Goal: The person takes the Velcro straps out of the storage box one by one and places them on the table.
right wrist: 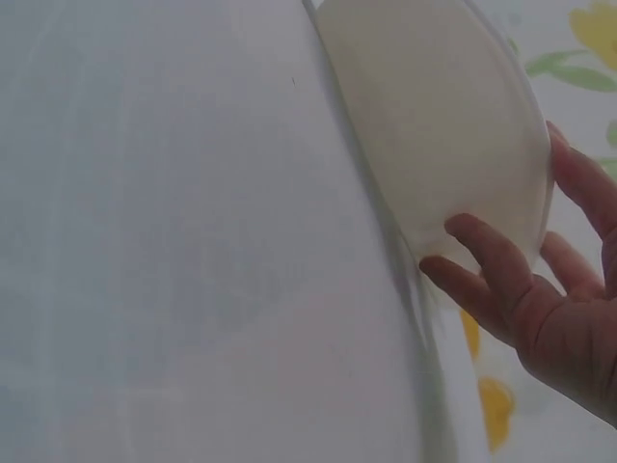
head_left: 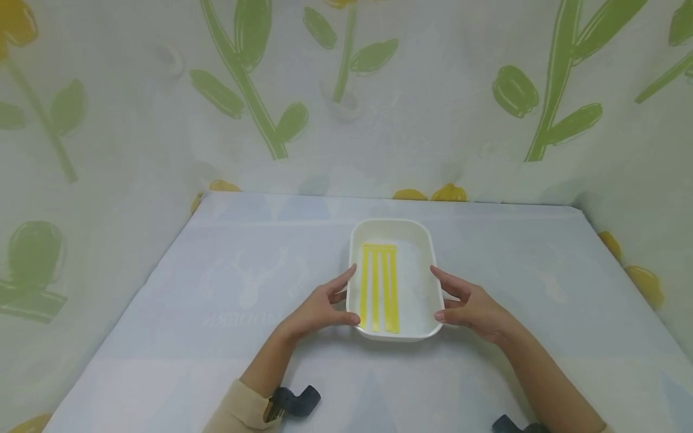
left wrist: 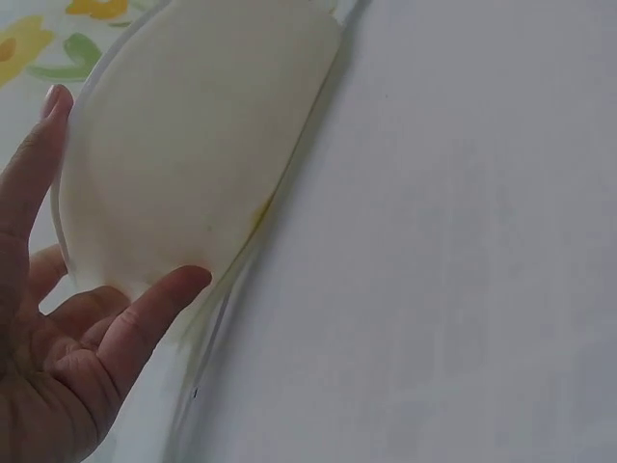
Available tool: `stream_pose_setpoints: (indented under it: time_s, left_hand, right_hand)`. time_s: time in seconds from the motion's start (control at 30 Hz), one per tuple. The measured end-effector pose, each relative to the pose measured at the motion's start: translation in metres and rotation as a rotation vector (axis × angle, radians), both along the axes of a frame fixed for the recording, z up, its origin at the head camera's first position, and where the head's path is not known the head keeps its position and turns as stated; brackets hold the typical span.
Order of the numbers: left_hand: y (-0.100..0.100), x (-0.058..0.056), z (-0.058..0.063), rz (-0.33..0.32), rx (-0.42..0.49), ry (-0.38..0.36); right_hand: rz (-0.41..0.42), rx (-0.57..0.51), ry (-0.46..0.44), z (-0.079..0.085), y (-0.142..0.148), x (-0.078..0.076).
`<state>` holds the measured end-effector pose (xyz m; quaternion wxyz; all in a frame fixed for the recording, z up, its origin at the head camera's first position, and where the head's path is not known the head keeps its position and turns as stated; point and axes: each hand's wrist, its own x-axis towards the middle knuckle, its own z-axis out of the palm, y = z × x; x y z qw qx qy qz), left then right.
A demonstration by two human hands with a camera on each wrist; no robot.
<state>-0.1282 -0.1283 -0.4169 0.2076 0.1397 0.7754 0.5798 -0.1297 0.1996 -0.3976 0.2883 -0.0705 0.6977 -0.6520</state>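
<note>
A white rectangular tray [head_left: 419,291] with rounded corners is on the table, held at both sides. In its left half lies a flat yellow piece [head_left: 375,288] with several long parallel strips joined along the far end. My left hand [head_left: 320,308] grips the left side, thumb at the near corner of the rim and fingers along the outer wall. On the right side my right hand [head_left: 479,311] holds the rim in the same way. Both wrist views show the tray's pale outer wall [left wrist: 193,145], with fingertips [right wrist: 468,227] against it.
The table [head_left: 260,343] has a pale cloth with faint triangle and deer-head prints. Walls [head_left: 411,138] with green and yellow plant patterns enclose its back and sides. Dark wrist-worn devices [head_left: 296,401] sit at both wrists.
</note>
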Motion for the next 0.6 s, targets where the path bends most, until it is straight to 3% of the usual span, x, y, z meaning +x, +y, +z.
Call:
stream_pose_setpoints:
  time_s: [0.3,0.6]
  left_hand:
    - [0.010,0.007,0.001,0.018,0.001,-0.004]
    - [0.015,0.007,-0.003,-0.009,0.036,0.024]
  right_hand:
    - [0.010,0.014,0.009,-0.003,0.010,0.004]
    - [-0.002,0.034,0.010,0.000,0.017,0.009]
